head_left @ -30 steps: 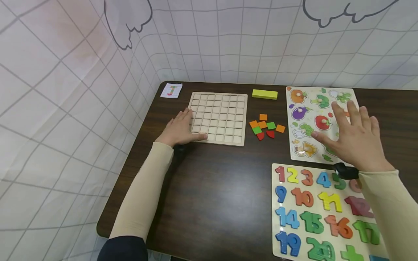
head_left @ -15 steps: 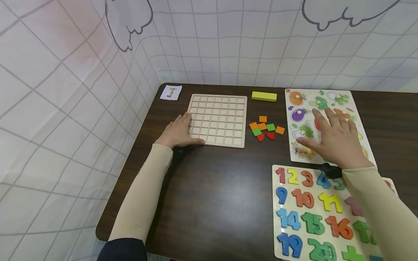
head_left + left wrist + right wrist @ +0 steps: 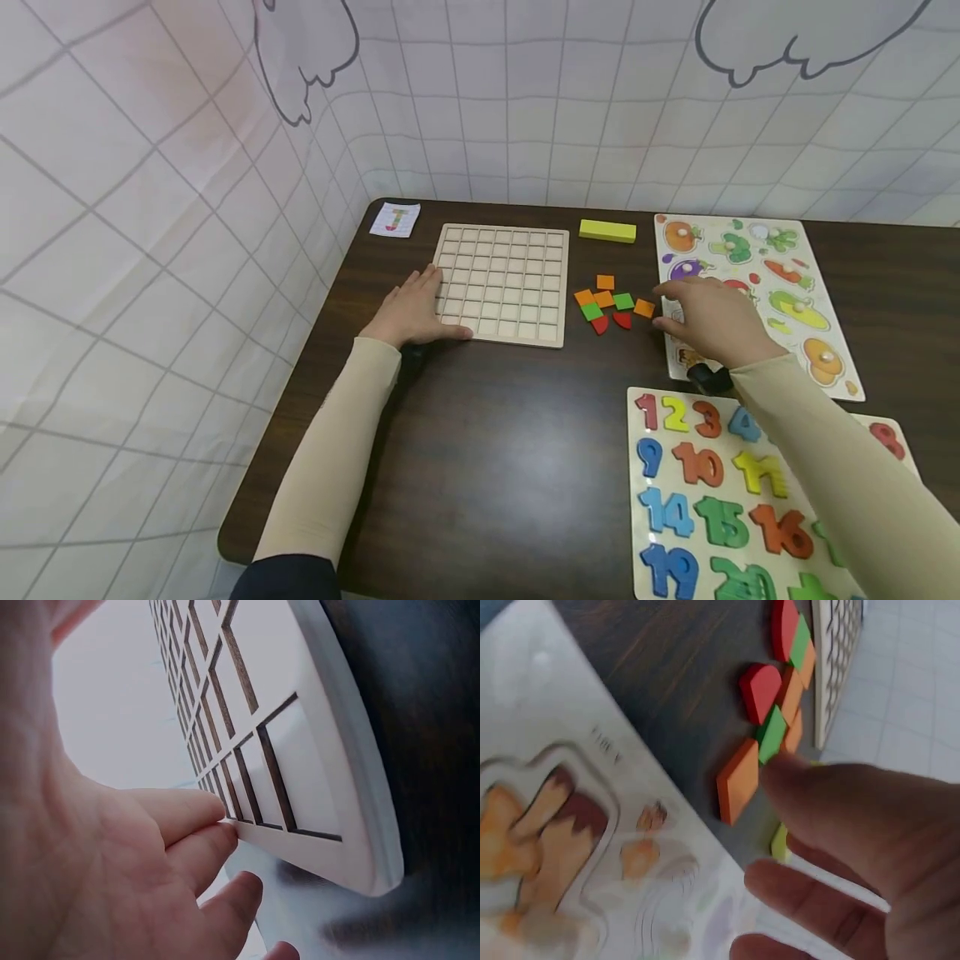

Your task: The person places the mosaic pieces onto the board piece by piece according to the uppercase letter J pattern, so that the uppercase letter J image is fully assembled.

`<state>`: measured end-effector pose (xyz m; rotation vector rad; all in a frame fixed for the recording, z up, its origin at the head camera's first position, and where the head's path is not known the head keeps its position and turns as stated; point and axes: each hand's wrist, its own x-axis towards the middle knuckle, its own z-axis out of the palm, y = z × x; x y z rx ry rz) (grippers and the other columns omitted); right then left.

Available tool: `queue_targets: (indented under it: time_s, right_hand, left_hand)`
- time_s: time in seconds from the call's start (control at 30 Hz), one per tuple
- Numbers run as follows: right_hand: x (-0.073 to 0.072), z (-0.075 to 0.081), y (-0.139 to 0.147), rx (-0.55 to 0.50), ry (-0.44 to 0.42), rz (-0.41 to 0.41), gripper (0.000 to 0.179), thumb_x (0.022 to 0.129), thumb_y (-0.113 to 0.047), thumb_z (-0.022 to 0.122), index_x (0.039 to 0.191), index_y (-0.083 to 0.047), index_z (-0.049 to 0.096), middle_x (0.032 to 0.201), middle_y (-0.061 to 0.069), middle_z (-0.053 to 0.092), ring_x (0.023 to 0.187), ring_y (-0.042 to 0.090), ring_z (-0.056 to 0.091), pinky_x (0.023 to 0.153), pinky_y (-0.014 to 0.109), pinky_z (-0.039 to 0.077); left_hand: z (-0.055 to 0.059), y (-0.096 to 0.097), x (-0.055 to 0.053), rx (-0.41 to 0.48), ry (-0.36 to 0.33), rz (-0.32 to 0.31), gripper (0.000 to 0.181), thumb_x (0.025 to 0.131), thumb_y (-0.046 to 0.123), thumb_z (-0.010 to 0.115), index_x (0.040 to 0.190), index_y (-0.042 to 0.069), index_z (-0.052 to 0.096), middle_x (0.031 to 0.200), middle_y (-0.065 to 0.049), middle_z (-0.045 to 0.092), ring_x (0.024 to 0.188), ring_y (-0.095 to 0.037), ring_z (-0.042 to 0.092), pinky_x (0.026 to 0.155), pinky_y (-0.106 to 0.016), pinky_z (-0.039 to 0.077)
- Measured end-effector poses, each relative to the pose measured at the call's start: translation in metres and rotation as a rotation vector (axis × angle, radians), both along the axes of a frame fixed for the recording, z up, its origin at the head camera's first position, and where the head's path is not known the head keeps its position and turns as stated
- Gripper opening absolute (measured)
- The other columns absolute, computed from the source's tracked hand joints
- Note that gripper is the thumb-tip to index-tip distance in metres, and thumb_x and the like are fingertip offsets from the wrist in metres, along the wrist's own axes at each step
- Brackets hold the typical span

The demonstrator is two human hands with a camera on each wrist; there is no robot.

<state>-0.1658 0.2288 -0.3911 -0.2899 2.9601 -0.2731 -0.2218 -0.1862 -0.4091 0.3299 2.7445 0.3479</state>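
At frame centre, coloured tiles (image 3: 611, 301) lie between grid board (image 3: 503, 282) and vegetable puzzle (image 3: 780, 287). Left hand (image 3: 411, 310) rests flat on the board; right hand (image 3: 712, 321), fingers loosely spread, reaches beside the tiles.

My head camera looks forward and down from above the dark table (image 3: 487, 433), taking in both my arms, the walls behind and every board at once. The camera on my left wrist sits very low and close, looking along my left hand (image 3: 97, 855) at the near corner of the wooden grid board (image 3: 330, 787); the same board (image 3: 502, 283) shows whole in the head view. The camera on my right wrist looks past my right hand (image 3: 855, 847), close up, at the small coloured tiles (image 3: 772, 727) and the vegetable puzzle's (image 3: 570, 847) edge, which the head view shares from farther off.
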Motion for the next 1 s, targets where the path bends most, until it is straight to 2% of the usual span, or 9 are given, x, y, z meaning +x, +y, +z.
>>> queue_targets:
  time_s: [0.13,0.3,0.5,0.73,0.83,1.0]
  right_hand:
    - [-0.011,-0.004,-0.011,-0.014,-0.037,0.003,0.042,0.095,-0.021,0.075,0.133,-0.004,0.068,0.130,0.022,0.070,0.118,0.043,0.062,0.093,0.059,0.056]
    - [-0.021,-0.009,-0.018,0.012,-0.055,0.013,0.040,0.094,-0.020,0.076,0.129,-0.002,0.071,0.123,0.021,0.074,0.109,0.039,0.067,0.089,0.056,0.058]
    - [-0.026,-0.012,-0.019,0.007,-0.021,0.024,0.032,0.093,-0.015,0.075,0.122,-0.002,0.075,0.116,0.019,0.076,0.101,0.036,0.068,0.083,0.053,0.060]
    - [-0.032,-0.015,-0.019,-0.023,0.022,-0.013,0.033,0.092,-0.017,0.075,0.122,-0.004,0.075,0.117,0.020,0.076,0.107,0.041,0.062,0.083,0.055,0.057]
    - [-0.037,-0.013,-0.019,-0.056,0.060,-0.017,0.034,0.092,-0.018,0.073,0.122,-0.003,0.074,0.117,0.021,0.075,0.106,0.041,0.062,0.079,0.054,0.057]
    - [-0.052,-0.008,-0.034,-0.168,0.092,0.006,0.034,0.092,-0.017,0.072,0.122,-0.003,0.075,0.117,0.022,0.075,0.100,0.037,0.067,0.075,0.052,0.059]
  left_hand:
    - [0.000,-0.002,0.001,0.001,-0.012,0.006,0.126,0.080,0.071,0.076,0.168,0.007,0.011,0.177,-0.012,0.009,0.165,-0.035,0.009,0.131,-0.061,0.015]
    - [0.001,-0.002,0.002,-0.002,-0.017,0.010,0.126,0.080,0.072,0.075,0.168,0.008,0.012,0.177,-0.010,0.009,0.165,-0.034,0.010,0.131,-0.060,0.016]
    - [0.000,-0.001,-0.001,0.001,-0.008,0.009,0.127,0.079,0.071,0.076,0.167,0.006,0.013,0.177,-0.011,0.009,0.164,-0.033,0.012,0.131,-0.059,0.017]
    - [-0.003,-0.002,-0.003,-0.006,0.001,0.010,0.129,0.078,0.072,0.076,0.167,0.005,0.012,0.177,-0.011,0.010,0.164,-0.031,0.014,0.131,-0.059,0.020]
    - [-0.003,-0.002,-0.003,-0.008,0.002,0.004,0.129,0.078,0.072,0.077,0.167,0.004,0.013,0.177,-0.011,0.010,0.164,-0.032,0.015,0.129,-0.061,0.023]
    - [-0.003,-0.002,-0.003,-0.002,-0.001,0.011,0.130,0.077,0.072,0.077,0.167,0.004,0.012,0.177,-0.011,0.008,0.164,-0.030,0.015,0.128,-0.061,0.026]
